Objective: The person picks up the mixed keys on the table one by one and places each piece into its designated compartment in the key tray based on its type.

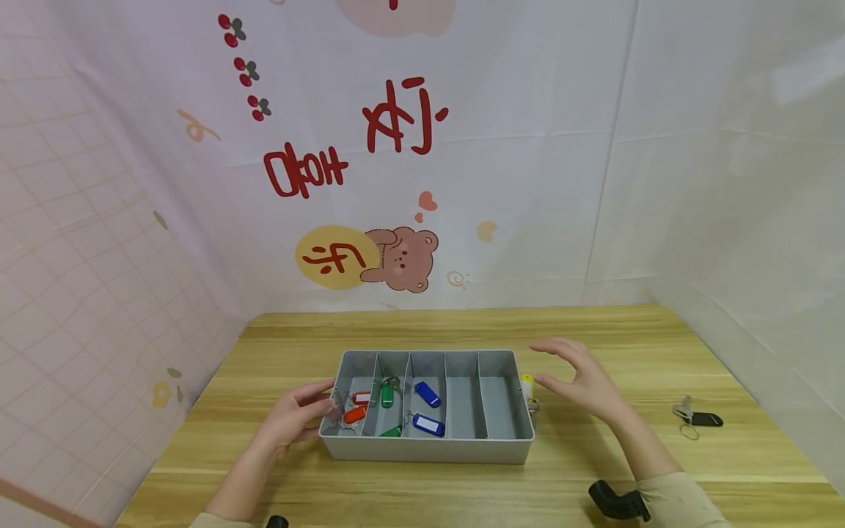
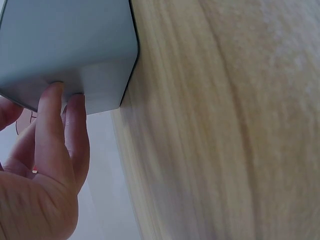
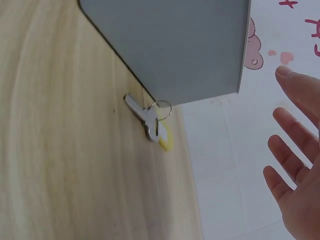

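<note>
A grey divided box (image 1: 426,449) sits on the wooden table. My left hand (image 1: 294,416) grips its left end wall, thumb at the rim and fingertips (image 2: 75,100) against the outside. Red key tags (image 1: 355,415) lie in the leftmost compartment, green key tags (image 1: 387,394) in the second and blue key tags (image 1: 428,394) in the third. Just off the box's right end, my right hand (image 1: 590,381) has its thumb and fingers spread, holding nothing. A key (image 3: 150,121) with a yellow tag (image 1: 527,385) lies on the table close against that end.
Farther right on the table lies a key with a black tag (image 1: 706,419) and a ring. Behind the table (image 1: 409,484) hangs a white printed cloth (image 1: 528,183), which also encloses both sides.
</note>
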The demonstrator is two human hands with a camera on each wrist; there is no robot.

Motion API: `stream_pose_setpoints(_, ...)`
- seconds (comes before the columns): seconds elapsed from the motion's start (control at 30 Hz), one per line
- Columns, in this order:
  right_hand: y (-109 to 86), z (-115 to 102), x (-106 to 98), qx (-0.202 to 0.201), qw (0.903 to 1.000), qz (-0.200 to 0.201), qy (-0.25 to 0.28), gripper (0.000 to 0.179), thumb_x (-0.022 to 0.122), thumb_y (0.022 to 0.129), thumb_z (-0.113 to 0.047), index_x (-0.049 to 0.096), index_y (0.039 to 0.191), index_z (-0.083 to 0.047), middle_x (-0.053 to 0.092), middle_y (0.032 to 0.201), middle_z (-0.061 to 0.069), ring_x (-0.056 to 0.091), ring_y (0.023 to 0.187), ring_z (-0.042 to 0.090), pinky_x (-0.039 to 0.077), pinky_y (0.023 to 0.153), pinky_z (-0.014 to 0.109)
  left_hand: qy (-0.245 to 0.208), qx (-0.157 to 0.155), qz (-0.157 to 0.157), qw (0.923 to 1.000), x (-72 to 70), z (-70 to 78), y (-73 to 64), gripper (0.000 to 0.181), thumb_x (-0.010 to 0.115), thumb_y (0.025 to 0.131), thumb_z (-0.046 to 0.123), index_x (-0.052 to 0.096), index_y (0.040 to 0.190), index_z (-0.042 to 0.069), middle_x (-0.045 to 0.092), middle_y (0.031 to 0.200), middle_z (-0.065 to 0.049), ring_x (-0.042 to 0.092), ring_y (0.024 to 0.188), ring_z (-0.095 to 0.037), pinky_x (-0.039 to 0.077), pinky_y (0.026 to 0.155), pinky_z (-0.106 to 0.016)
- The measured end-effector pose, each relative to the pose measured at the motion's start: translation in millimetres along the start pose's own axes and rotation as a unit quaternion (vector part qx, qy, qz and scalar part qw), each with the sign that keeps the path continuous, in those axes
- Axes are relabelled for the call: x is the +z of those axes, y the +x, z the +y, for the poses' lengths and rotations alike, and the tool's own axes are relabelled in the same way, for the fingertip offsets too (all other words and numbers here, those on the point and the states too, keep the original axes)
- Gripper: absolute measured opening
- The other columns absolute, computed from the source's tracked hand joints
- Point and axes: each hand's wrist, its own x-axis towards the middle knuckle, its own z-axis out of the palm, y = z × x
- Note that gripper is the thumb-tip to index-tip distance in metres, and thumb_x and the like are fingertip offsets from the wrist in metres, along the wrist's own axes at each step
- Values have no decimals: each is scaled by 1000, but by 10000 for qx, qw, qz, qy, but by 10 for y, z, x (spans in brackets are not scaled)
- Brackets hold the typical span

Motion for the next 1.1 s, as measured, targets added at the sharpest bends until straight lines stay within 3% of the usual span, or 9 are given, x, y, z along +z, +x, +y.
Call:
stream_pose_setpoints(0.2, -37, 65, -7, 188, 9995, -165, -204, 56, 85, 74, -2, 65, 126, -5, 64, 125, 7, 52, 115, 25, 39, 92, 37, -8, -26, 64, 10000, 10, 11, -7, 55, 63, 95, 8, 44, 145, -5, 56, 131, -28, 65, 104, -28, 58, 80, -46)
stream_pose_setpoints(0.53, -93, 193, 47, -108, 9983, -375, -442, 57, 86, 71, 0, 65, 124, -1, 66, 120, 10, 57, 108, 31, 45, 88, 40, 69, -13, 129, 9999, 8, 2, 15, 56, 65, 95, 10, 45, 145, -4, 55, 131, -29, 66, 101, -29, 59, 78, -45)
stream_pose_setpoints(1.1, -141, 243, 170, -196, 9958, -876, -166, 51, 86, 72, -1, 66, 118, 5, 67, 115, 16, 62, 94, 36, 53, 81, 43, 48, 7, 47, 10000, 9, 5, -5, 58, 66, 94, 10, 43, 145, -6, 52, 135, -30, 66, 103, -30, 58, 79, -45)
